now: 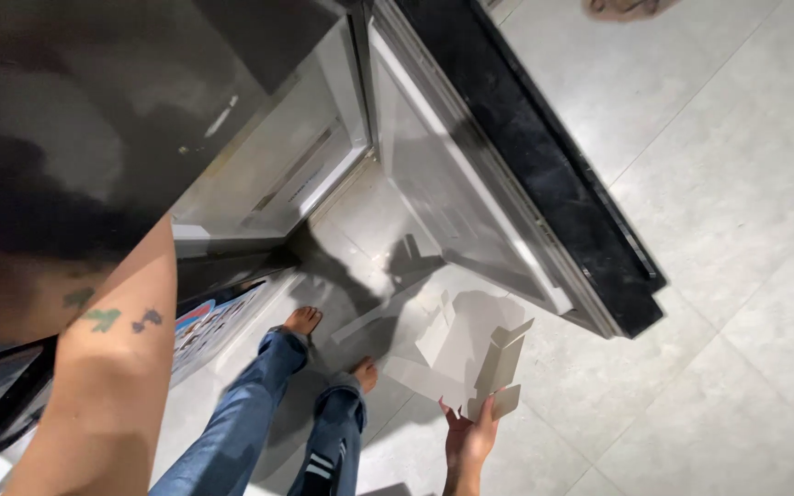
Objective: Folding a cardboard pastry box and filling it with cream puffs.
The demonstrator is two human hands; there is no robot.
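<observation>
My right hand (pixel 467 441) is low in the head view, gripping the bottom edge of an unfolded grey-white cardboard box (pixel 470 344) with its flaps spread above the tiled floor. My left arm (pixel 107 367), marked with small tattoos, rises along the left side and bends toward the dark fridge front. The left hand itself is outside the picture. My bare feet (pixel 303 321) and blue jeans (pixel 259 404) are just left of the cardboard.
A tall fridge stands before me with its black-edged door (pixel 544 184) swung open to the right, and its pale interior (pixel 277 156) is exposed. A colourful printed sheet (pixel 213 326) is on the lower front. Grey floor tiles (pixel 737 230) spread to the right.
</observation>
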